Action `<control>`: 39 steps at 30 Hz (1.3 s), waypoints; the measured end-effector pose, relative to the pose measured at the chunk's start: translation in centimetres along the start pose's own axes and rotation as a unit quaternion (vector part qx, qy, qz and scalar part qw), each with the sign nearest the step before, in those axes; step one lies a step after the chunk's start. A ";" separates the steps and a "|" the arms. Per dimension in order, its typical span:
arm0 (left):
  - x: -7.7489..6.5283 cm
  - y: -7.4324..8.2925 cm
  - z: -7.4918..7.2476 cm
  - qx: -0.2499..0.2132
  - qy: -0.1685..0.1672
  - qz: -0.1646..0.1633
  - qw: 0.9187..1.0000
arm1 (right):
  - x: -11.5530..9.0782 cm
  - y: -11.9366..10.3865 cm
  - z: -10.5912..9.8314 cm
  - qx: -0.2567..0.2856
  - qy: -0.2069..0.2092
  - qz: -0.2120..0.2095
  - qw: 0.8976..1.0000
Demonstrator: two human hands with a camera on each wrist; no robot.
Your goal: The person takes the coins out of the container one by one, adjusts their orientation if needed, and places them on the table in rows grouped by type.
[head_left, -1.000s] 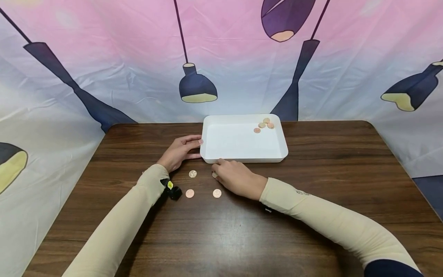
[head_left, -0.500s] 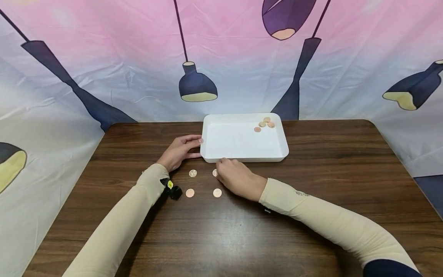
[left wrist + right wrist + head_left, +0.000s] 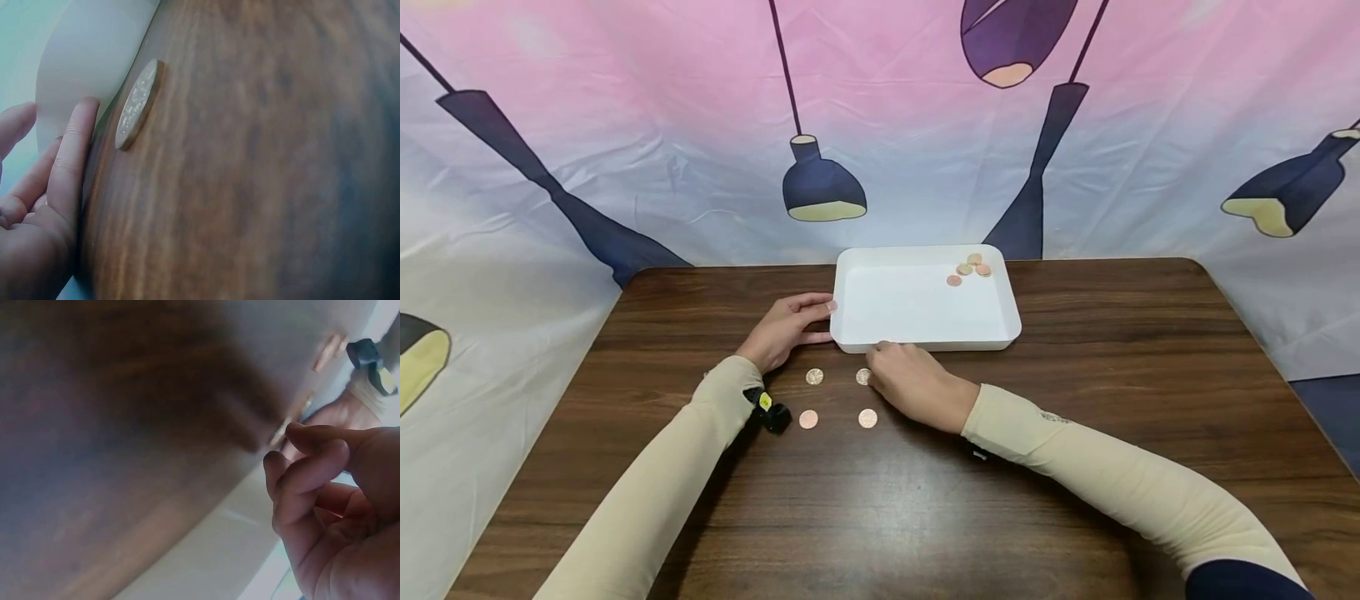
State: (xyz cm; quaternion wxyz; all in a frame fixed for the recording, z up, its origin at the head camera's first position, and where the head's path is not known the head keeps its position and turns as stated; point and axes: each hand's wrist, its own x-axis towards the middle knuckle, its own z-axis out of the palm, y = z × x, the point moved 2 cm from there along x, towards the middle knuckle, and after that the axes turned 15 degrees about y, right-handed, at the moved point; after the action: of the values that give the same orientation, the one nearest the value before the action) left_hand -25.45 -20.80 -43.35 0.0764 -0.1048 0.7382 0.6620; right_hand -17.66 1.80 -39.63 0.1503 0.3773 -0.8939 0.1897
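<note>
In the head view my left hand (image 3: 782,329) rests at the left end of a white tray (image 3: 917,311), fingers extended, with fingertips at its wall. A raised rim and a finger show beside a coin (image 3: 139,105) in the left wrist view. My right hand (image 3: 917,383) is at the table in front of the tray, fingers curled. Its thumb and fingertips pinch at the edge of a coin (image 3: 862,377) lying on the table; the hand covers that coin's right side. Three more coins lie nearby: a yellowish one (image 3: 814,377), a coppery one (image 3: 808,419) and another (image 3: 867,418).
Several coins (image 3: 973,265) lie together in the tray's far right corner. The dark wooden table (image 3: 1112,358) ends at a patterned cloth backdrop (image 3: 917,175). A black wrist camera (image 3: 775,417) on the left wrist sits close to the coppery coin.
My right fingers have shifted slightly right, uncovering more of the coin at their tips. The left hand stays at the tray, and the coins have not visibly moved.
</note>
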 end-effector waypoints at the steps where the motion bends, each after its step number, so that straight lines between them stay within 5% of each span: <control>1: 0.0 0.0 0.0 0.000 0.000 0.000 1.000 | 0.1 0.0 -0.3 0.005 -0.004 0.007 1.000; 12: -0.4 0.5 -0.2 -0.001 -0.003 0.002 1.000 | 1.2 3.1 -5.6 0.024 -0.007 0.133 0.991; 21: -0.1 0.4 -0.2 -0.013 -0.002 -0.004 1.000 | 1.0 8.2 -8.3 0.054 0.035 0.179 0.982; 29: -0.1 0.0 -0.1 -0.010 -0.008 -0.006 1.000 | 0.6 12.8 -7.4 0.089 0.048 0.265 0.959; 39: -0.2 0.0 0.0 -0.012 -0.008 -0.007 1.000 | 1.2 15.8 -4.4 0.151 -0.003 0.316 0.937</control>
State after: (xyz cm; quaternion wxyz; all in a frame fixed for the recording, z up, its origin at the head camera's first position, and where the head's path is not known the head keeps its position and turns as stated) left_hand -25.24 -20.82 -43.26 0.0855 -0.1058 0.7289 0.6710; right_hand -29.49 13.26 -38.78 0.0212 0.0941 -0.9281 0.3596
